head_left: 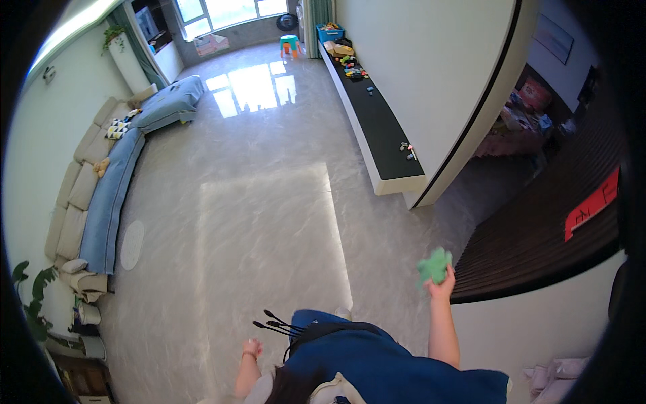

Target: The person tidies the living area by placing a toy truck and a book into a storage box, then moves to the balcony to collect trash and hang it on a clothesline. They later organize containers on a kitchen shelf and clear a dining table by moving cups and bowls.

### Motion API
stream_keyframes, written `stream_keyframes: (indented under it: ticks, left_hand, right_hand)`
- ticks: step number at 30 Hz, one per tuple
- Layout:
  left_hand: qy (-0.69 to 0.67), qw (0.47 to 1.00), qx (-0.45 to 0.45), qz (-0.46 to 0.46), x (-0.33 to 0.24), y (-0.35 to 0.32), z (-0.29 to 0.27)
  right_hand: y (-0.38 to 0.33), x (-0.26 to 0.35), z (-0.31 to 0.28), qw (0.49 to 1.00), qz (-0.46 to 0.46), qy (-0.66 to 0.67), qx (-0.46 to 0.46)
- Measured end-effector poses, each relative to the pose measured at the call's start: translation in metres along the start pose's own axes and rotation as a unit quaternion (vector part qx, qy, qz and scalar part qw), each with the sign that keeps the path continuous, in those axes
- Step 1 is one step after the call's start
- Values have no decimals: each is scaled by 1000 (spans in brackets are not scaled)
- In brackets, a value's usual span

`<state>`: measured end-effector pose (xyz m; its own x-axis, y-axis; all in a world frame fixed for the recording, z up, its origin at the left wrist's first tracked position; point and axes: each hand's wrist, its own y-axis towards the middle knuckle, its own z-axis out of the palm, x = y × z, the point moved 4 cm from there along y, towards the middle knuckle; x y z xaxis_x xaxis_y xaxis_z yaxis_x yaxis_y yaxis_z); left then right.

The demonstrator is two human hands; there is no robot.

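Observation:
On the right, my right hand [441, 286] is raised beside the end of the dark slatted wall. Its fingers are closed round a bunched green cloth [434, 265], whose loose part puffs out above the grip. My left hand [252, 347] hangs low near my body, over the grey tiled floor [266, 242]. Its fingers look curled in, and nothing shows in them. Black cords with thick tips [279, 323] stick out between my left hand and my blue clothing.
A long sofa with blue covers [108, 202] lines the left wall. Ahead on the right, a low black-topped ledge [377, 121] carries small toys. A small stool [290, 44] stands near the window. The dark slatted wall [525, 229] curves along the right, and plants [40, 296] stand at left.

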<state>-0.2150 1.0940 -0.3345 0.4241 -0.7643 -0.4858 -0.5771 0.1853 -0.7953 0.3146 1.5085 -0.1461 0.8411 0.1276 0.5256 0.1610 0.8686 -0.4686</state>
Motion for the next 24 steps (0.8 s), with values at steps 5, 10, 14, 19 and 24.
stream_keyframes:
  ticks: [5,10,14,19,24]
  left_hand:
    - [66,989,71,-116,34,4,-37]
    - [32,989,31,-142,-72,91,-60]
    - [37,999,13,-33,-257,213,-92]
    - [75,978,-24,195,-560,313,-59]
    - [182,943,7,277,-785,346,45]
  right_hand:
    - [86,-86,197,990,88,37,101]
    - [151,-188,285,993,78,17,82]
    - [194,-251,254,994,34,92,-53]
    - [241,-274,209,978,-2,173,-114]
    - [212,-242,242,959,-125,136,-214]
